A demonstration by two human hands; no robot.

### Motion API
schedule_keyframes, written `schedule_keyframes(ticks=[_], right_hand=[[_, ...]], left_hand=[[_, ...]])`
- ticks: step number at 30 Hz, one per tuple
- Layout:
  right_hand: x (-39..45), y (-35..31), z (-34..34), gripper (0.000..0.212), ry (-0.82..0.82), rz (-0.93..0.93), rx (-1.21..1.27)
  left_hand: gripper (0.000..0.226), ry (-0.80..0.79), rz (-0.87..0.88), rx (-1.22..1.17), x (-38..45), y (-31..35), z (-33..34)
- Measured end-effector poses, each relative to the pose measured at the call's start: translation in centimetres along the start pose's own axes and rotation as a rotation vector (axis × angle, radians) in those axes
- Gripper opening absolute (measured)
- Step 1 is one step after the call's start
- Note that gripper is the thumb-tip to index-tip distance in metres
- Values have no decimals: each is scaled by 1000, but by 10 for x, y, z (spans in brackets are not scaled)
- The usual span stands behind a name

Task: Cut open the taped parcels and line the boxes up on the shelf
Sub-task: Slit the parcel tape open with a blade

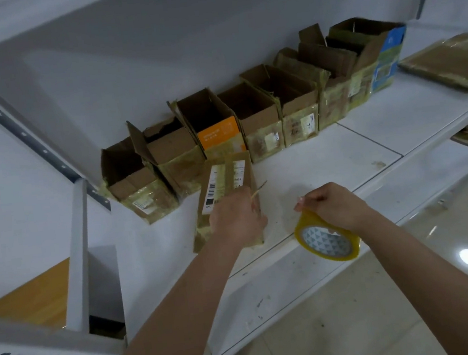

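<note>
**Parcel under left hand, blade at its right edge**

Opened boxes (pixel 249 112) line the far shelf (pixel 354 147). Near-left, the taped parcel (pixel 222 184) lies w/ long axis near-to-far; left hand (pixel 236 220) rests on it, gripping a thin cutter (pixel 257 190) (tip pointing far-right). Right hand (pixel 331 204), further off, pinches a tape roll (pixel 327 239).

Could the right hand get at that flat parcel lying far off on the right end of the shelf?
Probably not right away. The right hand is gripping a roll of yellow tape, and the flat parcel lies well beyond it. The shelf between them looks unobstructed, though.
</note>
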State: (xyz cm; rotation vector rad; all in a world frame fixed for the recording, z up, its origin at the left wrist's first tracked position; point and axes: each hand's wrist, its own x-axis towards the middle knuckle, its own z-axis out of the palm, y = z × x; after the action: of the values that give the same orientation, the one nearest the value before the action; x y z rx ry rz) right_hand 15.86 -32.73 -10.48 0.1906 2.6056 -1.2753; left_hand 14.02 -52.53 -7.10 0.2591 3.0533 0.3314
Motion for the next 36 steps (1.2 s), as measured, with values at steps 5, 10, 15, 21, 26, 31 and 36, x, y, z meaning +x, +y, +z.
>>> schedule_keyframes(ticks=[5,10,15,21,26,31,36], right_hand=[[-5,-8,-2,27,32,-57,42],[-7,-18,-3,27,55,-70,41],[-9,-20,0,26,90,-62,45],[-10,-20,-10,24,143,-69,104],[-10,-26,-18,25,188,-61,89],[-11,-28,-27,25,234,-42,92],[-13,-28,-30,28,271,-39,127]], left_hand=[[26,87,-29,-432,4,-18,-8],[71,182,-134,-89,6,-17,-1],[73,-42,-148,170,6,-15,-6],[63,-287,124,181,-8,-46,-37],[98,-93,133,116,-5,-27,-31],[74,-163,202,161,-2,-16,-18],[68,-242,303,134,-3,-28,-32]])
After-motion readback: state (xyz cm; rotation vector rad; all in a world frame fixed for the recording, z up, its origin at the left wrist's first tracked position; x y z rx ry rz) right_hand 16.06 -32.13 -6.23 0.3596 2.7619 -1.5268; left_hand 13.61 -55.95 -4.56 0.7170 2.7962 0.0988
